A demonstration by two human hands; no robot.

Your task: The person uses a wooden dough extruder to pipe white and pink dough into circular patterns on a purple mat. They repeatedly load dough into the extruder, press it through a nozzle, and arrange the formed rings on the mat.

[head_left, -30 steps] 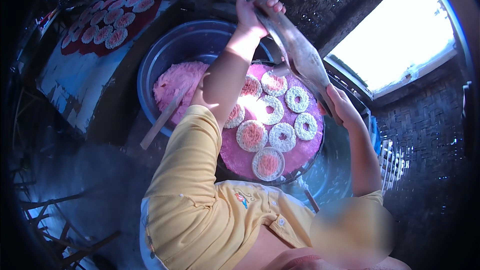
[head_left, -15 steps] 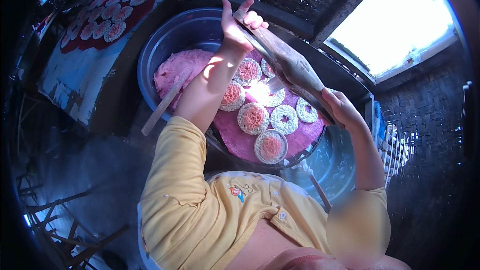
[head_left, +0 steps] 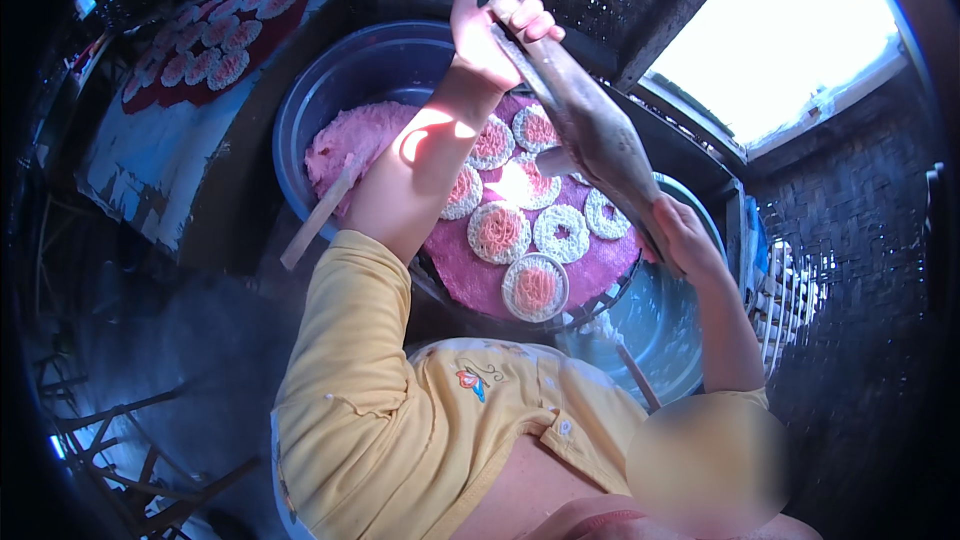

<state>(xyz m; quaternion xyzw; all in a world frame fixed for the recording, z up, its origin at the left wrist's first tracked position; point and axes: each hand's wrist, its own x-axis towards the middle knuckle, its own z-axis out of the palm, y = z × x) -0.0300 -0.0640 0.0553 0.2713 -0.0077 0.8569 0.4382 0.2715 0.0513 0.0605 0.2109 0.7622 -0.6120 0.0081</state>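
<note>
My left hand (head_left: 500,35) is wrapped around the far end of a long wooden hand press (head_left: 595,140), its thumb and one finger sticking out. Around the near end my right hand (head_left: 688,238) is closed. A short tube juts from the underside of the press, over a white ring with a pink middle (head_left: 530,182) lit by sun. More white lacy rounds with pink strands (head_left: 499,232) lie on a pink sheet (head_left: 470,275). Two white rings, one of them this ring (head_left: 561,234), have open centres. A round in a pale hoop (head_left: 535,287) sits nearest me.
At left a blue basin (head_left: 300,115) holds pink dough (head_left: 350,140) and a wooden stick (head_left: 318,225). A teal basin (head_left: 655,325) with white paste and another stick stands at right. Farther left, finished-looking rounds lie on red cloth (head_left: 250,65). A bright window opening (head_left: 790,40) is upper right.
Both hands and the press have shifted slightly right, the left hand also farther away. Pink now shows in the middle of the sunlit ring beneath the press.
</note>
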